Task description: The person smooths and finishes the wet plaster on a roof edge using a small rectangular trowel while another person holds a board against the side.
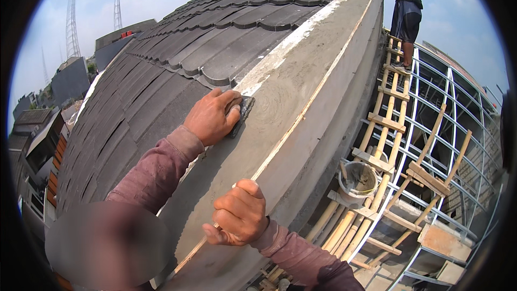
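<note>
My left hand (213, 116) is closed around a small dark flat block (246, 111), pressed onto the wet grey mortar (285, 83) along the top of the wall. Swirl marks show in the mortar just beyond it. Lower down and to the right, my right hand (240, 216) is wrapped around a thin wooden strip (295, 123), which runs the length of the wall's top edge. Dark roof tiles (161, 70) meet the mortar on its left side, with a rough white band (301, 32) between them farther up.
Bamboo scaffolding with short planks (386, 121) runs down the right of the wall. A bucket of mortar (357, 182) stands on it. Farther up, another person (407, 11) stands on the scaffold, one hand at the wall top. Metal roof framing (458, 113) spans the right side.
</note>
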`<action>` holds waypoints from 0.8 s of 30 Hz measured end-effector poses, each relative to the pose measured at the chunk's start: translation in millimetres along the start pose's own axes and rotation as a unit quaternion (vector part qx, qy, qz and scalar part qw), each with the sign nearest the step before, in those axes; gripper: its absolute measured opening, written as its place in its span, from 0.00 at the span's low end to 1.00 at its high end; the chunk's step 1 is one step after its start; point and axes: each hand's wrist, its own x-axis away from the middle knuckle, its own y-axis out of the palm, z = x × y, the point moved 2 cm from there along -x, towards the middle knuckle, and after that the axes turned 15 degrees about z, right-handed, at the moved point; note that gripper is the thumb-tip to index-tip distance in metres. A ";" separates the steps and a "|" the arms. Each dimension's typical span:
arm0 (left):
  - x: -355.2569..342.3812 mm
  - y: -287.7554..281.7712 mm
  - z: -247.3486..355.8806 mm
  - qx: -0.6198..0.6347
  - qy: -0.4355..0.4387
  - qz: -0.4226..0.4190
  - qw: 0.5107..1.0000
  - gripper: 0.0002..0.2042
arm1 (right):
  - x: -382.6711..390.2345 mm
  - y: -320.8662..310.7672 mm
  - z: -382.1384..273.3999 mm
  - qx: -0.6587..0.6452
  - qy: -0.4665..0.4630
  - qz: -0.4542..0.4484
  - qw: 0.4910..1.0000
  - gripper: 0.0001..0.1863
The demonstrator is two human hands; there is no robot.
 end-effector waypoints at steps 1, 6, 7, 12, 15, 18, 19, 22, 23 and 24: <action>-14.9 7.6 -6.3 0.001 -0.004 0.019 1.000 0.21 | -1.7 2.6 -2.5 -0.008 -0.003 -0.005 1.000 0.17; -42.0 32.9 61.7 0.082 0.063 0.006 0.995 0.20 | 0.7 3.0 2.7 0.008 -0.002 -0.014 1.000 0.19; -26.8 18.6 74.8 0.094 0.080 -0.014 0.992 0.20 | -1.7 -2.2 1.2 0.010 -0.007 -0.014 1.000 0.19; 12.5 -3.8 44.0 0.075 0.057 -0.026 0.995 0.20 | -2.0 -3.7 1.9 0.014 0.000 -0.016 1.000 0.19; -33.0 22.6 28.0 0.048 0.029 0.044 0.997 0.19 | -3.8 2.8 -3.6 0.003 -0.004 -0.027 1.000 0.18; -39.7 30.2 68.2 0.111 0.101 0.006 0.989 0.19 | -1.4 2.3 -0.8 0.004 0.002 -0.033 0.999 0.17; -28.4 24.1 74.1 0.131 0.112 -0.007 0.985 0.20 | -0.6 -0.3 0.4 0.005 0.008 -0.036 0.999 0.17; 3.1 8.6 66.9 0.119 0.104 -0.047 0.986 0.19 | -3.2 -11.2 4.0 0.031 0.001 -0.042 0.999 0.17; 4.9 4.3 53.3 0.103 0.079 -0.040 0.991 0.19 | -4.1 -8.0 2.0 0.023 0.002 -0.039 0.999 0.17; 0.4 6.4 43.0 0.064 0.067 -0.005 0.996 0.19 | -4.3 -6.0 0.8 0.019 0.002 -0.042 0.999 0.17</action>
